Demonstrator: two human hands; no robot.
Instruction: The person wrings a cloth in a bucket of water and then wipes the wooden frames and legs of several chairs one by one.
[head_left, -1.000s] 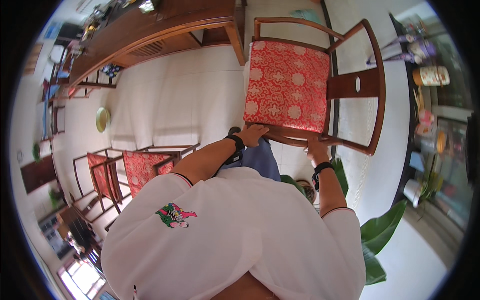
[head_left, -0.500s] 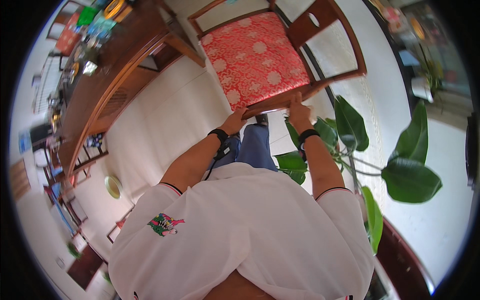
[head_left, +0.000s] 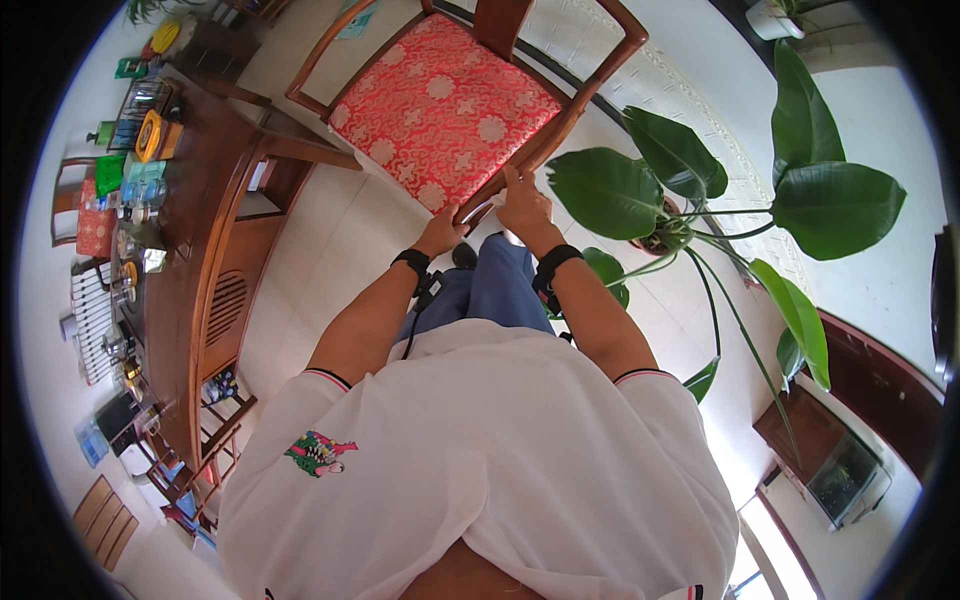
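A dark wooden armchair with a red, pale-flowered seat cushion stands in front of me. Its near armrest runs down toward my body. My left hand is closed around the front end of that armrest, beside the cushion's near corner. Farther along the same wood, my right hand grips it with the index finger stretched along the rail. The undersides of both grips are hidden. Black bands circle both wrists.
A large-leaved potted plant stands close at the right, its leaves near my right forearm. To the left is a long wooden table crowded with jars and boxes. A low dark cabinet stands behind at the right.
The chair has swung up and to the left in view, with both hands still on it. My right hand has moved left, closer to my left hand. The plant shows more fully.
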